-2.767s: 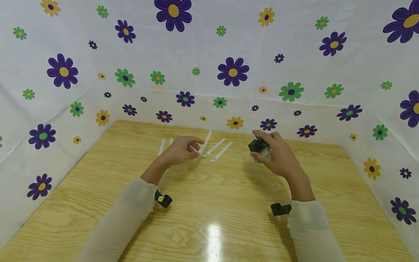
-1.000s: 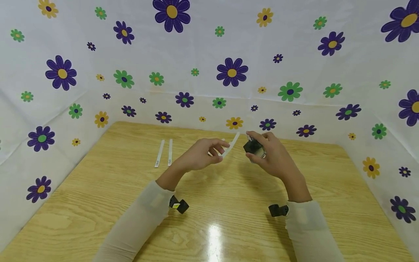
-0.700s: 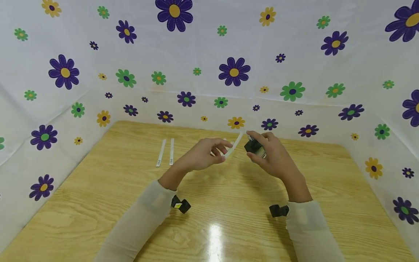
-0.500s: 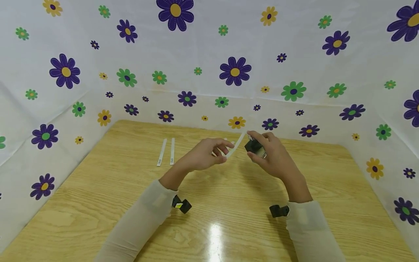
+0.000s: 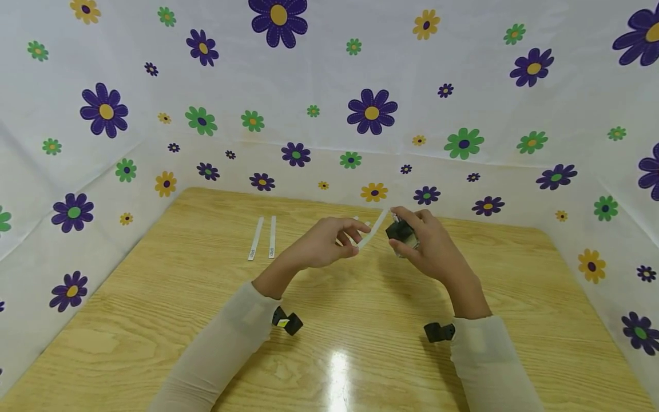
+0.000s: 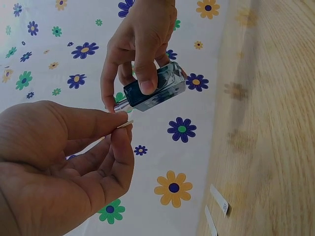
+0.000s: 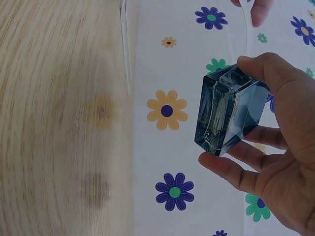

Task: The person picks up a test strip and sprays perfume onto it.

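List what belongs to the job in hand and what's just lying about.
In the job:
white strip, pinched in the left hand
glass bottle, gripped in the right hand

Just there:
other strips on the table, perhaps related
flowered backdrop

Head looks down; 3 views share bottle (image 7: 230,110).

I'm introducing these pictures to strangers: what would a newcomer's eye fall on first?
Probably the bold flowers across the white backdrop behind the table. Then the dark glass bottle held in the right hand, near the white strip pinched in the left hand. Two labelled strips lie farther left on the table.
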Demonstrator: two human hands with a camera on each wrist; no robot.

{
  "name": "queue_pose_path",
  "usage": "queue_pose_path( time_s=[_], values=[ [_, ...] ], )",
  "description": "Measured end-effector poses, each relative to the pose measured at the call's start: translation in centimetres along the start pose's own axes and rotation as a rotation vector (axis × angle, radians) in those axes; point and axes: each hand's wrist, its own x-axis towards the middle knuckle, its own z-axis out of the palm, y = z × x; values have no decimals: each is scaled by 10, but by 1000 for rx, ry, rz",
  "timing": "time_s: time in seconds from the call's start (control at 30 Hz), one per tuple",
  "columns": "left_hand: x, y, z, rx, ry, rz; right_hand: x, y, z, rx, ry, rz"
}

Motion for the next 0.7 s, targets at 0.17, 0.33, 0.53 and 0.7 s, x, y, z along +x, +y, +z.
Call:
queue_pose_path(
  time_s=[0.17, 0.33, 0.53, 0.7],
  values=[
    [-1, 1, 0, 3, 2, -4, 0, 0, 1, -7, 10, -3],
    [0, 2, 0, 6, 1, -7, 1, 2, 0, -25, 44, -14],
    [-1, 3, 0, 2, 2, -12, 1, 2, -3, -16, 50, -27],
    [-1, 3, 0, 2, 4, -11, 0, 2, -4, -14, 40, -20]
  ],
)
